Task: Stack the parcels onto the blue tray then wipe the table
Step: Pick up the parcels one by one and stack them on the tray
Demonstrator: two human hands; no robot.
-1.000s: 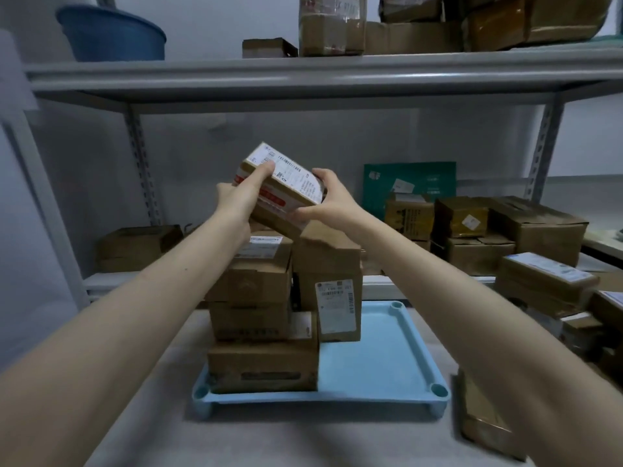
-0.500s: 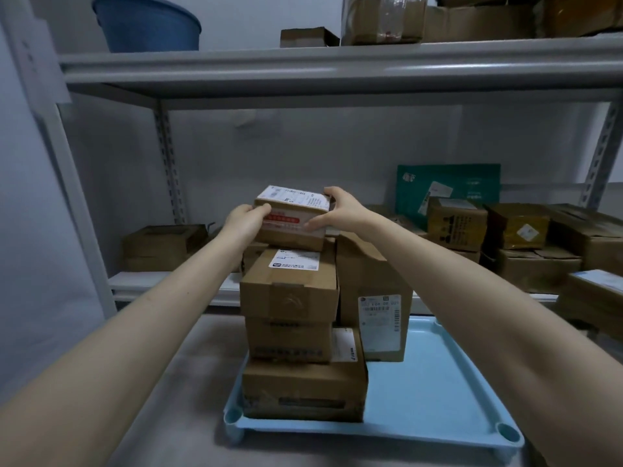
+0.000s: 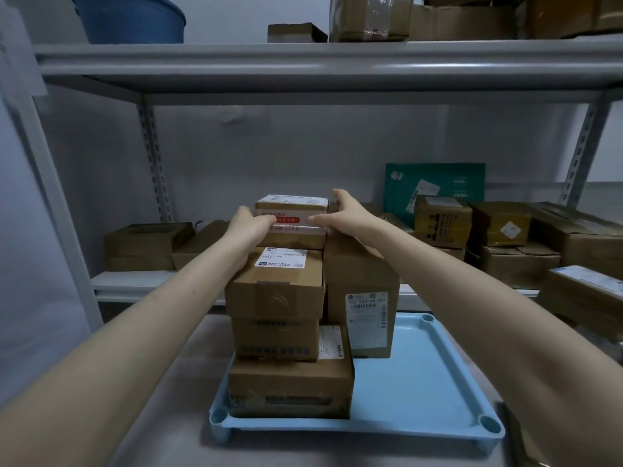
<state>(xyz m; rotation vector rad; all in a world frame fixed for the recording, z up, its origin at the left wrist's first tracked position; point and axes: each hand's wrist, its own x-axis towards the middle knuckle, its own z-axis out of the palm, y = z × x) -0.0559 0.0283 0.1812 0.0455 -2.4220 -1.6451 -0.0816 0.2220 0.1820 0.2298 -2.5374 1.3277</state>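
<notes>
Left hand (image 3: 251, 227) and right hand (image 3: 347, 214) both grip one small parcel (image 3: 291, 217): the left curls round its left end, and the right holds its right end with the thumb on the front face. Nearest the camera lies the grey desk (image 3: 151, 416), carrying one blue tray (image 3: 421, 365) whose right half is bare. Five parcels show on the tray. Four form a column (image 3: 274, 338) at its left, with the small parcel, white-labelled and red-striped, resting on top. One tall parcel (image 3: 362, 298) stands upright against the column's right side. The label print is too small to read. Behind, the lower shelf (image 3: 151, 281) holds brown boxes. Those at the left are partly hidden by the left arm, while the pile at the right is cut off by the frame and too crowded to count. One green mailer (image 3: 435, 187) leans on the pale wall (image 3: 269, 146). The upper shelf (image 3: 303, 62) bears one blue tub (image 3: 131, 18) and more boxes, all cropped at the top.
</notes>
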